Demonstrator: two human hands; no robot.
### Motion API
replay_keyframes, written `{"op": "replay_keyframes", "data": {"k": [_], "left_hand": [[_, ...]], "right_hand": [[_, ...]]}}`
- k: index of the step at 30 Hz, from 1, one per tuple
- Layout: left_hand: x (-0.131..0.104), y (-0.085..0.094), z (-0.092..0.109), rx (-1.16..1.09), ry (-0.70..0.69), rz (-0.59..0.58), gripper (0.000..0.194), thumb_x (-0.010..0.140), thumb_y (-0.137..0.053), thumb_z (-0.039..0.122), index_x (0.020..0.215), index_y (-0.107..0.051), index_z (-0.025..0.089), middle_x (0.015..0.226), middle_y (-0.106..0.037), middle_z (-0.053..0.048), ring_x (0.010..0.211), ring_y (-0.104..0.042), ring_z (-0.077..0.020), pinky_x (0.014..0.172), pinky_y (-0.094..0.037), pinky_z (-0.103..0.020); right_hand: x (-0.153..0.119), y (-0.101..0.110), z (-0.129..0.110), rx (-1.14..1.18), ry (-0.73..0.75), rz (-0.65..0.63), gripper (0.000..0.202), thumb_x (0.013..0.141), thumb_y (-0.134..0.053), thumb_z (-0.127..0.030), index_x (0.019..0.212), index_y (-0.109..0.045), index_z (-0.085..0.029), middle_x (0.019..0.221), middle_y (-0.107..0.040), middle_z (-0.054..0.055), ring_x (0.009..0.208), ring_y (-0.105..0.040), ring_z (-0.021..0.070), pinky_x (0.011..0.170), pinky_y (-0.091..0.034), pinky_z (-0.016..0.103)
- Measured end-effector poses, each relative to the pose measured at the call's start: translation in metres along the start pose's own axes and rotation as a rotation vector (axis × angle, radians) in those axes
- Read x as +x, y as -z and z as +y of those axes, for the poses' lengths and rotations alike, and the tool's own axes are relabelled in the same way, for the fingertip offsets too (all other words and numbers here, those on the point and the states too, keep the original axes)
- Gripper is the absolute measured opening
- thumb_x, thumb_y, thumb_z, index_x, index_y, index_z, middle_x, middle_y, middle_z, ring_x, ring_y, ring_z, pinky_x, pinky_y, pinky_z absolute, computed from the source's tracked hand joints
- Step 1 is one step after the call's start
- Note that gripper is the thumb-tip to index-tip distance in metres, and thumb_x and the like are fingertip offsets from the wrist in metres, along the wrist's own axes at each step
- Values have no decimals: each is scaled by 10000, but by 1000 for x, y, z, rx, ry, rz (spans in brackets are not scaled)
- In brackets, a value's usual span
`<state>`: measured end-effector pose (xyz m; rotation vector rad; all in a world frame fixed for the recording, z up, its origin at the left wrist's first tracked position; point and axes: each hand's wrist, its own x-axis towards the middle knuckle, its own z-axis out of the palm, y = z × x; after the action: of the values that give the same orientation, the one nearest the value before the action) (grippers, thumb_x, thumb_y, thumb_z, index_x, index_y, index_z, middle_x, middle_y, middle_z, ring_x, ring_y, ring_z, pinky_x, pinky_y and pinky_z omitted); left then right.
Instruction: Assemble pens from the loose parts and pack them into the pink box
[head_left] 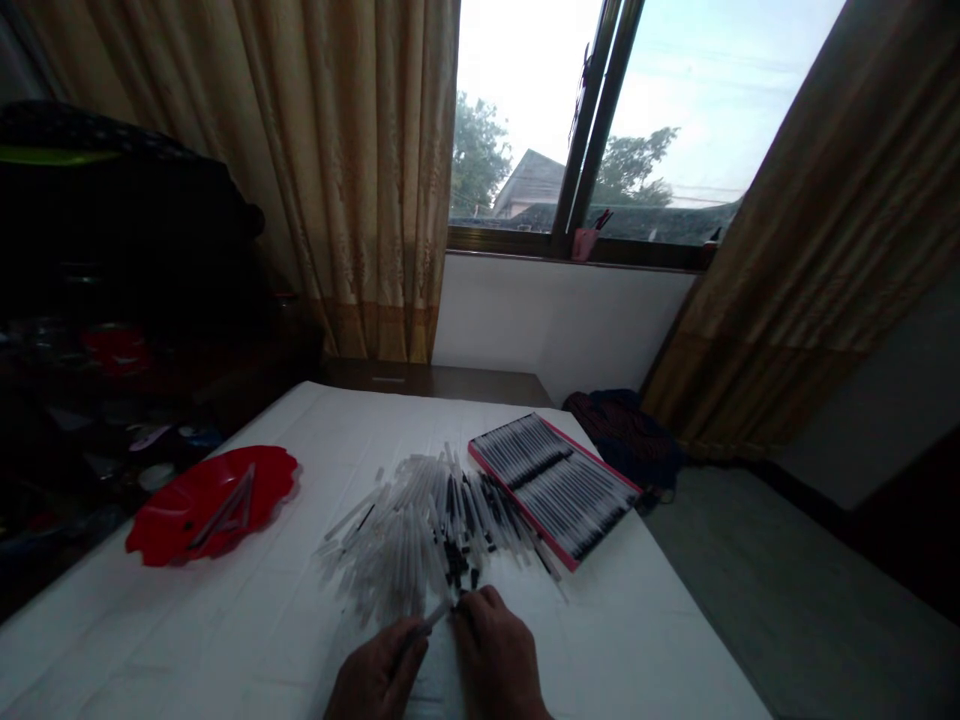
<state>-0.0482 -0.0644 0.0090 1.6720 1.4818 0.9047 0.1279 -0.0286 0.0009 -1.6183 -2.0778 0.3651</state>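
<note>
My left hand, at the bottom centre, is closed around a slim translucent tube that points up and to the right. Beside it, my right hand has its fingers pinched together at the tube's far end; what they hold is too small and dark to make out. Just beyond both hands lies a loose pile of clear plastic tubes. Small black pieces are gathered at the pile's near right side, close to my right fingertips.
Right of the pile, a pink-edged tray holds two rows of dark-ended tubes. A red scalloped dish with a few tubes inside sits at the left on the white table. Dark clutter borders the table's left; a window and curtains stand behind.
</note>
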Motion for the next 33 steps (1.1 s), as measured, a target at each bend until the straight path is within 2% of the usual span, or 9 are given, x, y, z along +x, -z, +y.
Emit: {"op": "replay_keyframes", "data": {"k": [4,10,13,22,26,29,33], "left_hand": [[-1,-1,-3,17,2,17,275,856,-488,445,995,-700,338,991,-743,8,947,-675,-220,849,-499,-248],[0,-5,-10,96,-21,64,256,844,-517,426,992,-704,333,1005,-747,18,937,-688,-205,833,-520,-227],[-1,-6,-10,185,-93,80,263,856,-505,419,1014,-692,322,1000,-750,29,917,-697,-175,809,-532,-204],[-3,-4,0,325,-244,107,218,878,-493,369,992,-673,327,919,-756,72,823,-713,-111,740,-533,-135],[-3,-5,0,348,-255,89,199,883,-492,353,984,-663,337,911,-752,81,812,-711,-102,728,-525,-121],[-3,-5,-1,359,-259,83,200,884,-487,340,986,-660,332,900,-751,75,801,-711,-103,716,-527,-123],[-3,-4,0,376,-258,67,207,875,-499,345,995,-665,320,902,-756,58,796,-715,-112,705,-535,-130]], "right_hand": [[-2,-2,7,130,30,77,168,826,-482,-160,835,-635,-228,832,-650,23,696,-657,141,604,-440,180],[-3,7,18,540,20,172,131,828,-515,-262,790,-625,-201,746,-635,18,659,-619,149,594,-459,192],[-3,15,19,612,45,143,106,814,-545,-251,767,-622,-195,722,-614,8,652,-597,144,594,-452,192],[-7,29,13,560,201,110,87,828,-529,-177,787,-603,-200,747,-589,17,665,-576,138,613,-456,208],[-7,27,14,624,144,50,78,838,-542,-225,852,-615,-203,793,-634,35,661,-622,148,592,-478,212],[-7,25,13,727,56,-14,108,840,-558,-281,866,-622,-199,743,-662,29,611,-647,152,575,-490,216],[-6,23,8,785,11,-23,141,824,-578,-316,823,-635,-186,683,-670,27,599,-648,160,572,-490,223]]}}
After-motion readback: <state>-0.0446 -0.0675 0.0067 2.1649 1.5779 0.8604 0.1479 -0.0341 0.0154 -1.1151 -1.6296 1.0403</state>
